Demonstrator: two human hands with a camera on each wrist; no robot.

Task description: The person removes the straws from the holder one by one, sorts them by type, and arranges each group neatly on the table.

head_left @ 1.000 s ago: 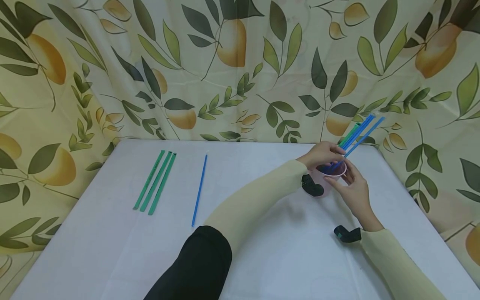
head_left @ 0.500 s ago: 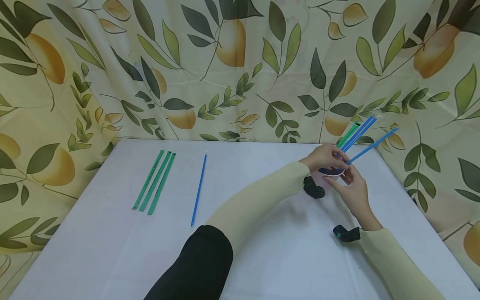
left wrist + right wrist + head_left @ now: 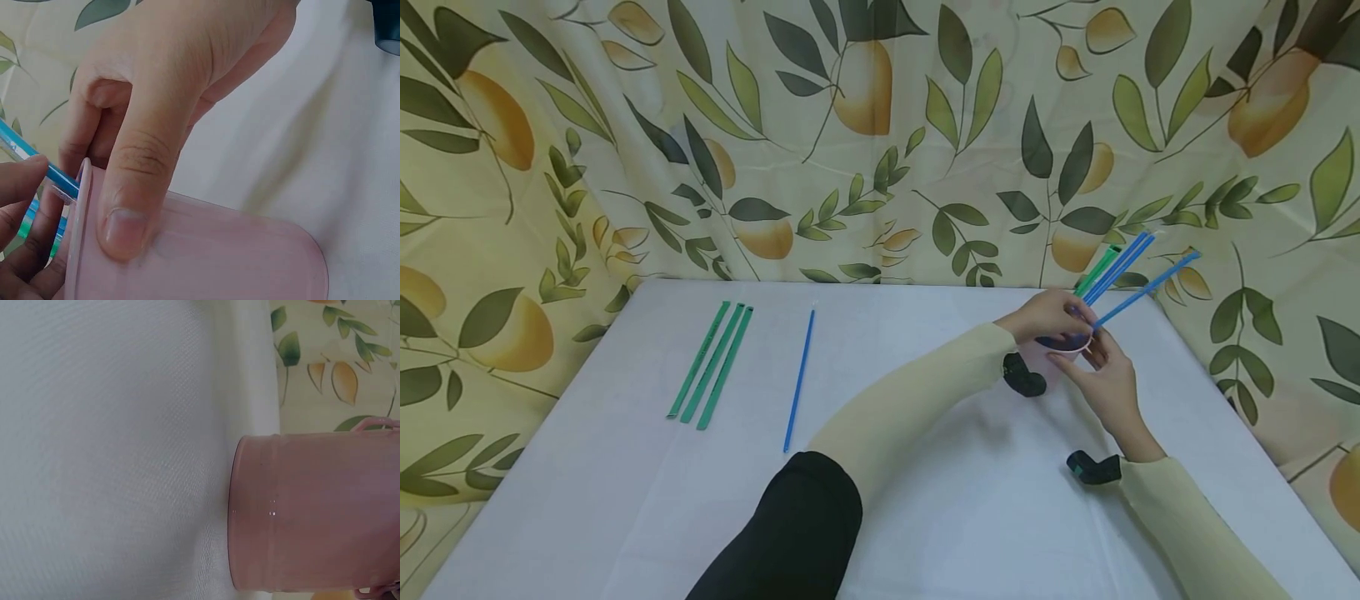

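Observation:
At the right of the table, a pink cup (image 3: 1054,367) holds blue straws (image 3: 1120,268) and green straws (image 3: 1097,273). My right hand (image 3: 1108,387) grips the cup by its rim; the left wrist view shows that thumb (image 3: 128,231) pressed along the outer wall. Above the mouth, my left hand (image 3: 1048,317) pinches one blue straw (image 3: 1153,286), which leans out to the right, apart from the bundle. Its lower end goes in behind the rim. In the right wrist view the cup's lower wall (image 3: 319,512) fills the right side, and no fingers show.
Three green straws (image 3: 715,367) lie side by side at the left of the white table (image 3: 955,517). A single blue straw (image 3: 799,379) lies right of them. Patterned cloth (image 3: 917,183) hangs behind the table's back edge. Both wrists carry black cameras (image 3: 1093,468).
The blue straw in my left hand has swung rightward and down, away from the other straws, with the left fingers shifting slightly right. My right hand has kept its place on the cup.

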